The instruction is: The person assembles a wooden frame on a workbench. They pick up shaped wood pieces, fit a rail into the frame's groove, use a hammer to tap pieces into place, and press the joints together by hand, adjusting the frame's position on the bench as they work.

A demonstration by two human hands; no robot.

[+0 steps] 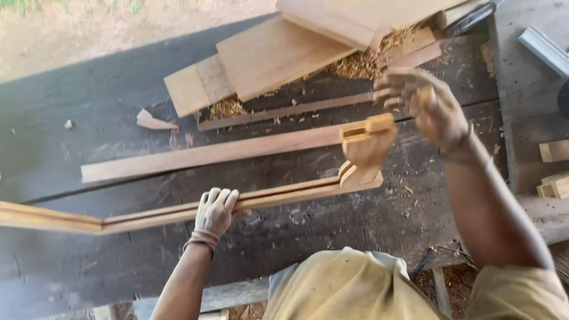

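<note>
Single head-worn camera, looking steeply down from above the person's shoulders, facing away from the body across a dark wooden workbench [89, 118], close enough that both forearms fill the lower frame, sandy ground [118, 29] at the top edge
</note>
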